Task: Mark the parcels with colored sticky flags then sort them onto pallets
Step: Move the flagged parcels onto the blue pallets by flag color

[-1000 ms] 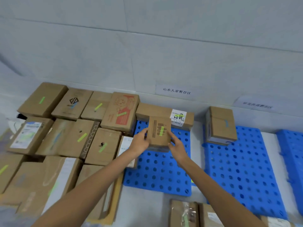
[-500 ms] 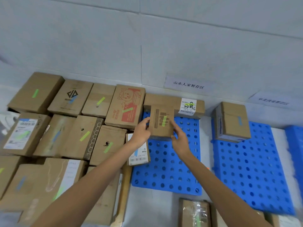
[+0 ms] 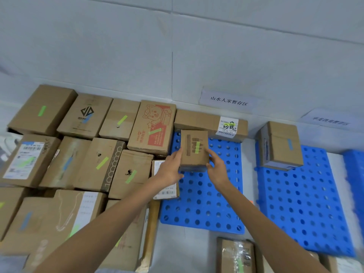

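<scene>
Parcel (image 3: 194, 149), small, rectangular, of plain brown corrugated cardboard with matte faces and dark printed bars on top; a green sticky flag (image 3: 197, 147) lies on its upper face. It sits at the far left part of the blue pallet (image 3: 202, 203), its long axis running from the viewer toward the wall (image 3: 177, 46), the far end close to a longer flat box (image 3: 209, 125) bearing a white shipping label. Whether its base rests fully on the pallet cannot be told. Left hand (image 3: 171, 170) grips the parcel's left side, thumb low at the near corner, fingers up along the edge. Right hand (image 3: 216, 170) is pressed against the right side, fingers partly curled around the near right corner. Pallet: rigid moulded plastic, flat, perforated with regular rows of round holes. A second pallet (image 3: 307, 203) of the same kind lies to the right, carrying a cube-like carton (image 3: 281, 146) with a blue flag. Left of the held parcel, closely packed cardboard boxes (image 3: 82, 150) of varied size lie flat, most bearing green or blue flags; one shows a red printed cartoon figure (image 3: 155, 123). Wall: pale, smooth panels with two paper signs (image 3: 228, 100).
</scene>
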